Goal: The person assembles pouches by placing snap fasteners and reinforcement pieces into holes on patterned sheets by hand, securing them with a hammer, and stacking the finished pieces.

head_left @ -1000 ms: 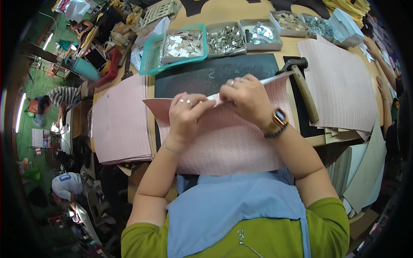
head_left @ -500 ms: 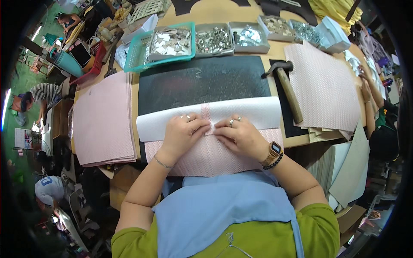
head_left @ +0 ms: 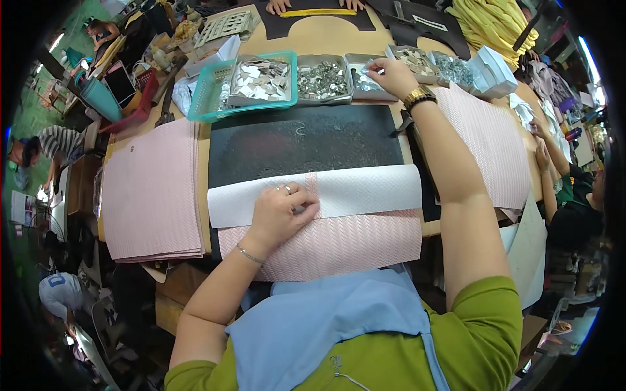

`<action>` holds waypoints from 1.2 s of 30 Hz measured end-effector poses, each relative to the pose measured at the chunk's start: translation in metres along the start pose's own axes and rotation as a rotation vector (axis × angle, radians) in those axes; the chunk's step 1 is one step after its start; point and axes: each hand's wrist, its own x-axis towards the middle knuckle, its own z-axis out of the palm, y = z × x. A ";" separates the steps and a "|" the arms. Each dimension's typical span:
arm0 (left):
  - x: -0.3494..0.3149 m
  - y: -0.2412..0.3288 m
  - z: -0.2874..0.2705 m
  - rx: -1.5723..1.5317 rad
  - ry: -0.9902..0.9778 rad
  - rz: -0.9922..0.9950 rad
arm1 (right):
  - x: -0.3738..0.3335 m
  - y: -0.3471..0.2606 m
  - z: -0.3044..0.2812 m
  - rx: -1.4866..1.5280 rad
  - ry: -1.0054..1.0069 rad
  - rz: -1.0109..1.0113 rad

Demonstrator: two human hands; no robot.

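Note:
My left hand is closed, its thumb and fingertips pinched at the middle of a pink woven-pattern sheet. The sheet's far part is folded back toward me, showing its white underside. A narrow pink strip crosses that white part beside my left fingertips. Farther out, my right hand reaches over a small box of shiny metal pieces, fingers bent together in a pinch. Whatever lies between those fingertips is too small to make out. A hammer is mostly hidden behind my right forearm.
A dark board lies under the sheet's far edge. Stacks of pink sheets and textured sheets flank it. A teal basket and a box of metal bits line the back. Another person's hands rest beyond.
My right hand has left the sheet's middle and moved forward and right to the metal-piece box. My left hand stays pinched at the sheet. Another person's hands have appeared at the far edge.

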 end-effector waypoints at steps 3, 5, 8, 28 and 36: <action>0.003 -0.002 0.001 -0.055 0.001 -0.008 | 0.028 -0.012 0.016 0.060 0.057 -0.045; 0.003 -0.001 0.001 -0.067 0.002 -0.001 | 0.039 -0.033 0.030 0.123 -0.017 -0.171; 0.000 0.000 -0.004 -0.067 0.017 -0.012 | 0.043 -0.076 0.045 -0.082 -0.231 -0.149; -0.003 -0.003 0.000 -0.130 0.015 -0.027 | 0.078 -0.169 0.121 -0.364 -0.257 -0.250; 0.002 -0.006 0.001 -0.117 -0.014 -0.042 | 0.054 -0.149 0.094 0.069 0.061 -0.365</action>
